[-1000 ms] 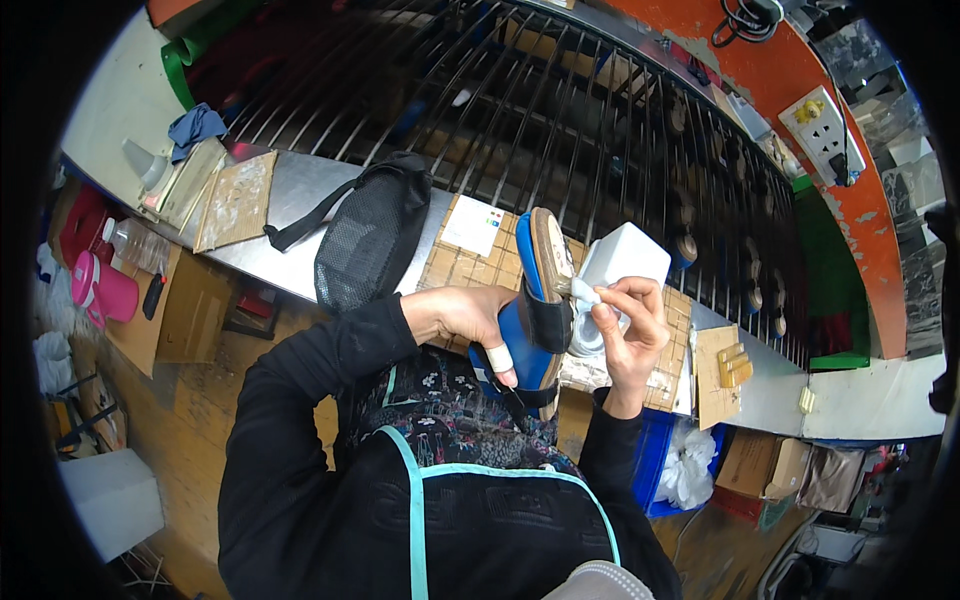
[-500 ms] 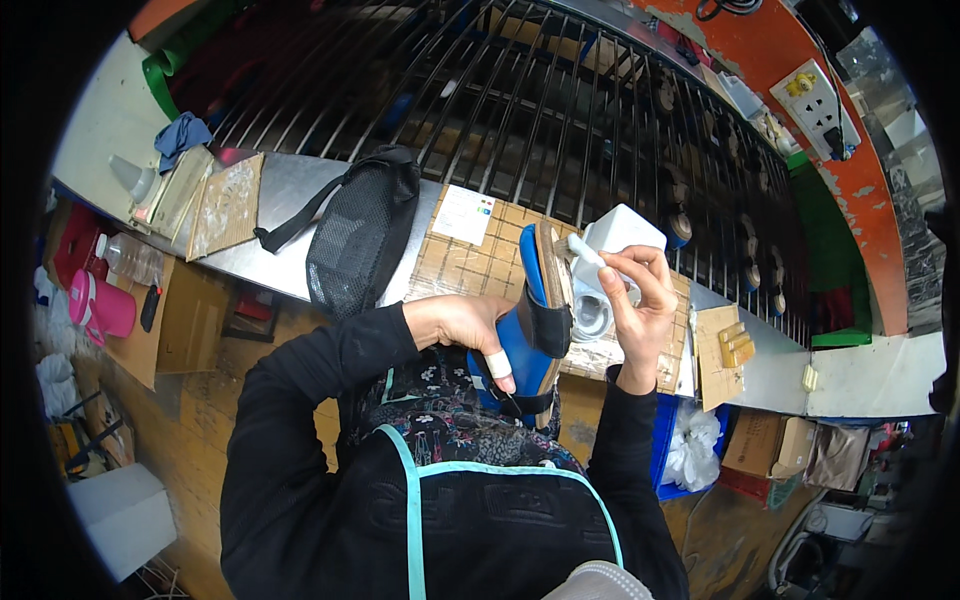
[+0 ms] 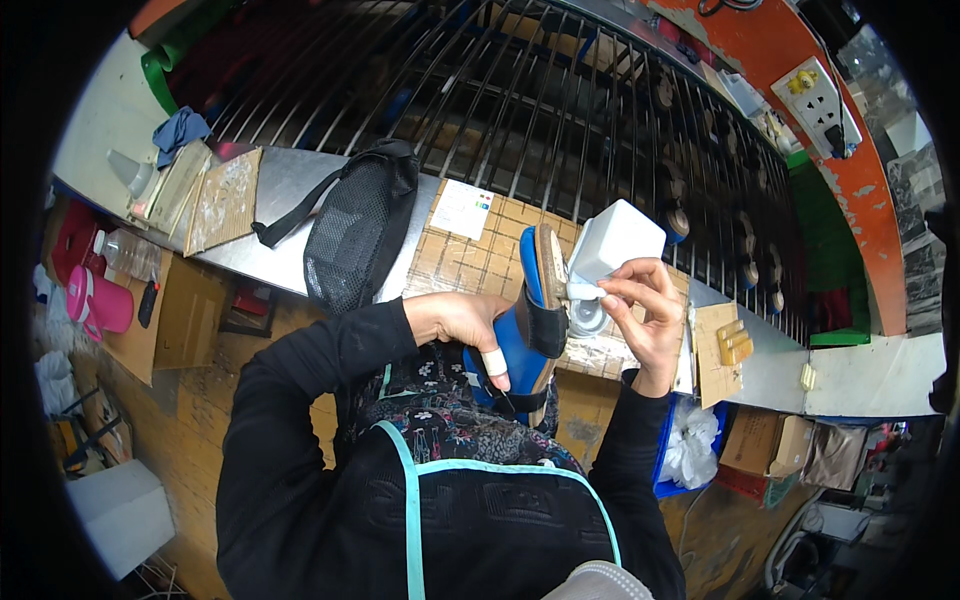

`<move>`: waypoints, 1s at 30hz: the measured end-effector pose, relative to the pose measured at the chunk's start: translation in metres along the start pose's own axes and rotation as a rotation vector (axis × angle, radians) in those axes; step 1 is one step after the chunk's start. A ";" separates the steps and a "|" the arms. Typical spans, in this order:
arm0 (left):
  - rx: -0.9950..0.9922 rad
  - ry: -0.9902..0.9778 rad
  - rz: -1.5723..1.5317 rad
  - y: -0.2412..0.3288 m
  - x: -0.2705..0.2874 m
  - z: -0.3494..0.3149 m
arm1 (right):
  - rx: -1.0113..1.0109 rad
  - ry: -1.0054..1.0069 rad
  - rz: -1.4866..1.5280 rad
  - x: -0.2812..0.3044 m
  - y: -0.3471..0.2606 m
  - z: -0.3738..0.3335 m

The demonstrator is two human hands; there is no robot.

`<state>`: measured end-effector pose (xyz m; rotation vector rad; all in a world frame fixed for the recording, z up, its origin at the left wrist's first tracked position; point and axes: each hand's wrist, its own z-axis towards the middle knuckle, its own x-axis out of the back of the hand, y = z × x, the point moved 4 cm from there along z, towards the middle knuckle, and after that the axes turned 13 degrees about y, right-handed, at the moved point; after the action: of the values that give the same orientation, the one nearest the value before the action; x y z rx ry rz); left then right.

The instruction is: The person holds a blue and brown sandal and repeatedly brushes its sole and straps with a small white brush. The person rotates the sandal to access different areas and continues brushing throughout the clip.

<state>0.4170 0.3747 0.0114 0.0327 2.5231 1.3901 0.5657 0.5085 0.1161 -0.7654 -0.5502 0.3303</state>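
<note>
**Left hand grips shoe, right hand pinches brush**

The left arm is bent, elbow out to the side, its forearm crossing to the shoe. The left hand is closed around it, the thumb, wrapped in pale tape, pointing down along its near side; the other fingers are mostly hidden. The shoe, blue with 2 dark straps, leans nearly upright above the lap, its sole turned right and its lower end over the dark apron.

The right forearm rises from below, wrist bent inward, thumb and fingertips holding the white brush. Its tip seems to meet the sole, but contact is hard to make out. Behind it, a clear cup is partly covered, beside a white tub.
</note>
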 end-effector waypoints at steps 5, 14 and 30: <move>-0.007 -0.003 -0.033 -0.001 -0.001 -0.002 | -0.108 -0.030 0.123 0.017 0.011 -0.016; -0.541 0.308 -0.292 0.027 0.018 -0.051 | -0.426 0.324 -0.635 0.059 0.041 -0.106; -0.449 0.242 -1.211 -0.008 0.032 -0.023 | -0.377 0.195 -0.748 0.046 0.066 -0.111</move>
<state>0.3813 0.3559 0.0100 -1.5063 1.6346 1.3113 0.6620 0.5132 0.0187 -0.8829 -0.6805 -0.5488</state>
